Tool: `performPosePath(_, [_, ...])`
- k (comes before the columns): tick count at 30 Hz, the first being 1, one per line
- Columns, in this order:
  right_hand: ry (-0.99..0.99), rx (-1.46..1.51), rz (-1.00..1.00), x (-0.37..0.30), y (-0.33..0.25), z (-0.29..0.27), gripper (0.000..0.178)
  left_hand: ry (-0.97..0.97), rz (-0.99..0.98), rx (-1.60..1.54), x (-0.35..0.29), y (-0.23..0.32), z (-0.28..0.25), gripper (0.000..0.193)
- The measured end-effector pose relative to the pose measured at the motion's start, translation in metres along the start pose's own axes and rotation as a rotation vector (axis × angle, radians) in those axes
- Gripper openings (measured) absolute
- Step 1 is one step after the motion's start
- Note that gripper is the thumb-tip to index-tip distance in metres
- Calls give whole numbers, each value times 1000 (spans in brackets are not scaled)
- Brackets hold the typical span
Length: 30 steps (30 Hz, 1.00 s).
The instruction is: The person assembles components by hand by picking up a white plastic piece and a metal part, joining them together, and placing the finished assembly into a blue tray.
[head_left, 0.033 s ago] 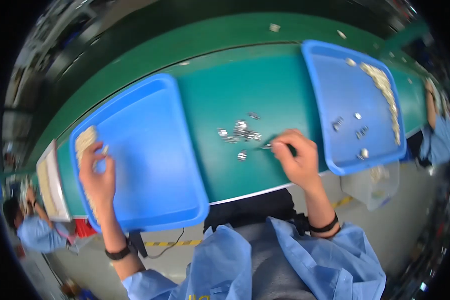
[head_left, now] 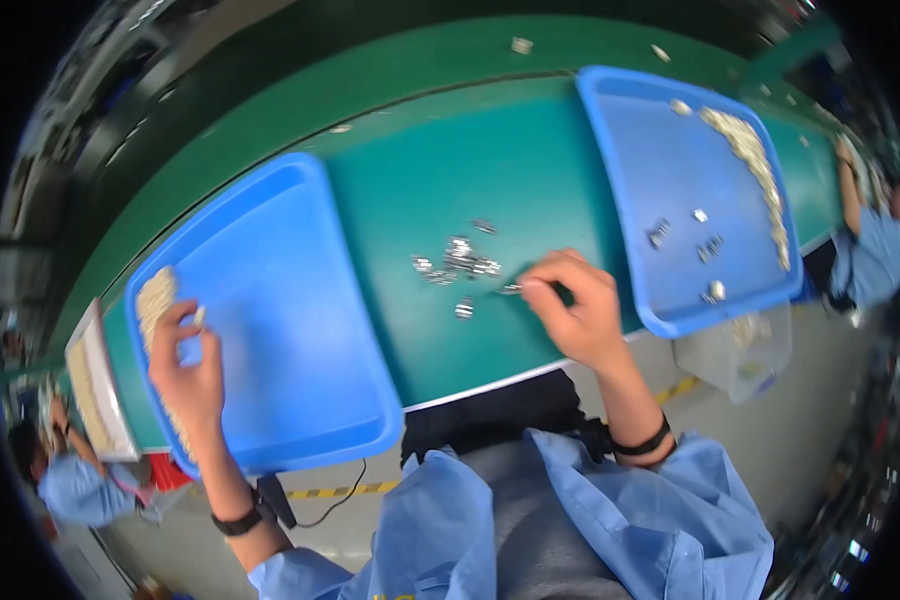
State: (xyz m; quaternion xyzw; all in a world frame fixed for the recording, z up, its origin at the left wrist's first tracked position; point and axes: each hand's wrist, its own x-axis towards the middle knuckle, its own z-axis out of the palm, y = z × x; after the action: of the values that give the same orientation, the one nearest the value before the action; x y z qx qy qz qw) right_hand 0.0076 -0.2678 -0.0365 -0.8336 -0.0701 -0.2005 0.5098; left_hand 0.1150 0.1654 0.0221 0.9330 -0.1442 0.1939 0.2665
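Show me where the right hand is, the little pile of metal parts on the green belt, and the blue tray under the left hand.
right hand (head_left: pixel 580 315), head view, back of the hand.
metal parts (head_left: pixel 458 258), head view, middle of the cluster.
blue tray (head_left: pixel 290 300), head view, bare floor of the tray.

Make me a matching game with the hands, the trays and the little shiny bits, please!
Things:
1. left hand
2. right hand
3. small shiny metal pieces
4. right blue tray

Places or states:
A. lying loose on the green belt between the two trays
B. has a row of pale pieces along its far right side
C. over the left blue tray, pinching a small pale piece
D. resting on the green belt, holding a thin tool near the metal pieces

Right pairs: 1-C, 2-D, 3-A, 4-B
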Motion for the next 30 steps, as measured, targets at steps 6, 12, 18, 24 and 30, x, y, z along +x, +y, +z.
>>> performPosePath(6, [-1, 130, 8, -3, -2, -1, 4, -42, 88, -238, -20, 55, 23, 13])
performPosePath(12, [-14, 184, -187, -5, -8, -2, 10, -110, 210, -411, -44, 134, 50, 27])
performPosePath(18, [11, 72, -514, 7, -49, -13, 15, -135, 296, -642, -55, 192, 70, 33])
performPosePath(24, [-12, -75, -732, 16, -77, -30, 18, -138, 339, -583, -55, 213, 65, 36])
performPosePath(30, [-139, -210, -841, 21, -88, -45, 18, -79, 477, -397, -52, 222, 58, 42])
